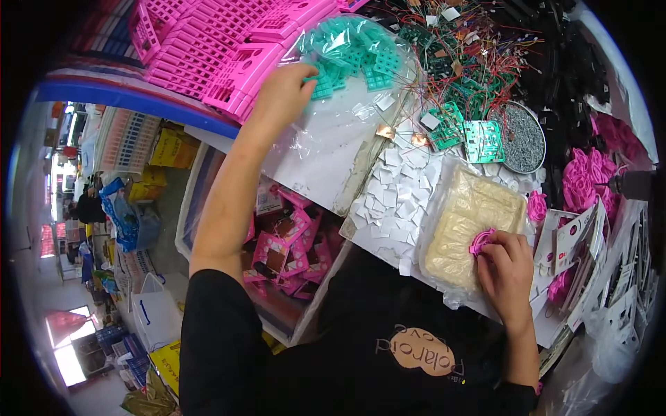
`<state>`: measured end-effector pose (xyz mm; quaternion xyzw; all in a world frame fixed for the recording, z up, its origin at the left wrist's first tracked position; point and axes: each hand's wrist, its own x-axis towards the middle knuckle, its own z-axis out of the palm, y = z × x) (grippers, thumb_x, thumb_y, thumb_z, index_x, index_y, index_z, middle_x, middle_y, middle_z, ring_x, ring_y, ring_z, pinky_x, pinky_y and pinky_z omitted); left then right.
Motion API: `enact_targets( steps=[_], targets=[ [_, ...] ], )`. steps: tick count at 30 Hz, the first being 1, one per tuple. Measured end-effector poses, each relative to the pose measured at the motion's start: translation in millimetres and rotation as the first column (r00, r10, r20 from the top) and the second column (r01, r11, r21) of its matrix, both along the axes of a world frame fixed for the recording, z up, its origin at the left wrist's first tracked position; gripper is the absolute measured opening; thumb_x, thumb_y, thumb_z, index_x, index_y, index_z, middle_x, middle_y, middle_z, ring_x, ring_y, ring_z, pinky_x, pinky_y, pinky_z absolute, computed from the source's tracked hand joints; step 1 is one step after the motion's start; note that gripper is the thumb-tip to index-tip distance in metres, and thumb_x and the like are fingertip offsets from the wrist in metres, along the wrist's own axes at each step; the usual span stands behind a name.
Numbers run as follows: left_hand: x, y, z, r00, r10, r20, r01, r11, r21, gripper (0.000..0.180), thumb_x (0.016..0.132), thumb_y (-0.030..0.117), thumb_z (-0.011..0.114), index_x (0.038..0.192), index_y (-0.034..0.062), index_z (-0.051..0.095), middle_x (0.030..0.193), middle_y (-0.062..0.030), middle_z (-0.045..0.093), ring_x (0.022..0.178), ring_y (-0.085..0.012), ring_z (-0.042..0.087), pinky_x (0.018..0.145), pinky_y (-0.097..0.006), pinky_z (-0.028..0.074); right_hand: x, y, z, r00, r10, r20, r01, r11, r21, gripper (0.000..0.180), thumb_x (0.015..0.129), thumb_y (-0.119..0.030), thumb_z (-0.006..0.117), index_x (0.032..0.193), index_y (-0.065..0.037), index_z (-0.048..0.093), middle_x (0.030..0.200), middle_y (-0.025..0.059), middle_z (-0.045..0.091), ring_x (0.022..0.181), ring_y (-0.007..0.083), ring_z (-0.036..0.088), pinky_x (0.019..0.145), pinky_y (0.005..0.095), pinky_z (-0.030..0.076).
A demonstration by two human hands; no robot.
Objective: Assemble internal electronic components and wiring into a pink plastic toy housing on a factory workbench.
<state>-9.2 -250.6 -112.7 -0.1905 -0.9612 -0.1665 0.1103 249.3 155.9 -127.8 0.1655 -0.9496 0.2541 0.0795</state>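
Pink part (481, 241) pinched at right hand (506, 267) fingertips, over cream pad (465, 222).

The person wears a black short-sleeved T-shirt (312, 360). Its left sleeve (208, 312) ends above the elbow, with a plain hemmed edge, and the forearm below it is bare. On the right side the black cloth reaches down toward the lower edge of the view, and the right forearm is bare too. On the chest sits a rounded tan patch (420, 351) with dark lettering across it, seen upside down from the head camera. A thin strip of pink shows at the right sleeve edge (538, 388); what it is cannot be told. Left hand (281, 97) and right hand (506, 270) are bare: no gloves, rings or watch show on them.
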Motion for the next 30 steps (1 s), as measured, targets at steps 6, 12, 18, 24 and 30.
enact_targets(
  steps=[6, 12, 18, 24, 30],
  targets=[
    [3, 20, -8, 0.997, 0.079, 0.006, -0.074, 0.960, -0.271, 0.036, 0.090, 0.018, 0.070, 0.122, 0.0012, 0.066, 0.115, -0.0191, 0.069, 0.106, -0.0373, 0.065, 0.086, -0.049, 0.054, 1, 4, 0, 1.000, 0.001, -0.026, -0.001, 1.000, -0.012, 0.024, 0.073, -0.003, 0.077, 0.094, -0.006, 0.066, 0.106, 0.0114, 0.065, 0.095, 0.0330, 0.061, 0.079, 0.0434, 0.047],
    [5, 21, 0, 0.989, 0.101, 0.104, -0.085, 0.985, -0.153, 0.037, 0.088, 0.024, 0.070, 0.119, 0.0039, 0.069, 0.114, -0.0207, 0.071, 0.103, -0.0356, 0.068, 0.089, -0.046, 0.054, 3, 4, -2, 1.000, 0.008, -0.007, -0.008, 1.000, -0.026, 0.024, 0.074, -0.003, 0.076, 0.095, -0.005, 0.066, 0.107, 0.0119, 0.065, 0.095, 0.0337, 0.061, 0.081, 0.0433, 0.047],
    [-19, -82, 52, 0.784, 0.615, -0.085, -0.591, 0.699, -0.403, 0.054, 0.084, 0.046, 0.073, 0.115, 0.0013, 0.069, 0.114, -0.0236, 0.072, 0.106, -0.0397, 0.069, 0.096, -0.049, 0.052, 5, 2, -3, 0.999, 0.026, -0.038, -0.026, 1.000, 0.003, 0.029, 0.074, -0.005, 0.077, 0.100, -0.008, 0.065, 0.111, 0.0108, 0.065, 0.097, 0.0333, 0.061, 0.080, 0.0436, 0.048],
    [-11, -78, 50, 0.830, 0.462, -0.314, -0.508, 0.858, -0.081, 0.053, 0.092, 0.046, 0.068, 0.120, 0.0010, 0.069, 0.116, -0.0238, 0.071, 0.109, -0.0400, 0.067, 0.093, -0.047, 0.051, 2, 4, -1, 0.987, -0.089, -0.132, 0.072, 0.989, -0.127, 0.033, 0.077, -0.008, 0.077, 0.107, -0.007, 0.066, 0.118, 0.0161, 0.061, 0.096, 0.0362, 0.060, 0.081, 0.0441, 0.049],
    [123, 88, 46, 0.935, 0.036, -0.354, 0.103, 0.925, 0.366, 0.013, 0.099, 0.003, 0.065, 0.110, -0.0042, 0.064, 0.101, -0.0079, 0.065, 0.093, -0.0167, 0.060, 0.082, -0.029, 0.049, 3, -12, 16, 0.982, 0.071, 0.178, 0.084, 0.676, -0.732, 0.049, 0.092, -0.027, 0.075, 0.131, -0.001, 0.058, 0.117, 0.0128, 0.063, 0.101, 0.0245, 0.062, 0.081, 0.0363, 0.052]
  ],
)
